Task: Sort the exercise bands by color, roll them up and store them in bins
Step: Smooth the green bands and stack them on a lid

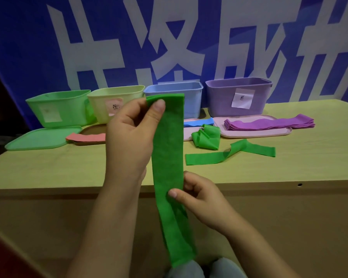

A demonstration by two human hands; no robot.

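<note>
Above the counter (48, 169), in front of the blue bin (189, 99), a green exercise band (169, 157) hangs doubled over; thin, limp and stretchy by the look of it, it should roll best from its folded top. The left hand (129, 137) pinches that fold, grip clamped with the thumb in front; the right hand (197, 195) pinches the band's edge lower down. Two more green bands (229, 155) lie right of the bin

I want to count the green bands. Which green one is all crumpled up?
The bunched green band beside the pink lid. The twisted green band lies stretched out; the third, held green band hangs straight.
</note>
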